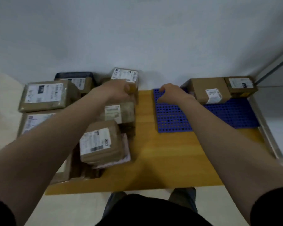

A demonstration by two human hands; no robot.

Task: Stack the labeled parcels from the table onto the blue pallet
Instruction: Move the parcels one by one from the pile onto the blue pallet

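Several brown labeled parcels crowd the left half of the wooden table [162, 152]. My left hand [118, 92] grips the side of a small brown parcel [126, 75] at the back middle. The blue perforated pallet [171, 118] lies on the right half of the table. Two parcels stand at its far edge: a larger box [209, 92] and a smaller one [240, 86] to its right. My right hand [170, 92] hovers over the pallet's far left corner with its fingers loosely curled, holding nothing.
A labeled parcel [101, 144] sits near the front left, another [119, 113] behind it, and a flat one [46, 95] at the far left. A white wall stands behind the table. A metal frame [268, 137] runs along the right side.
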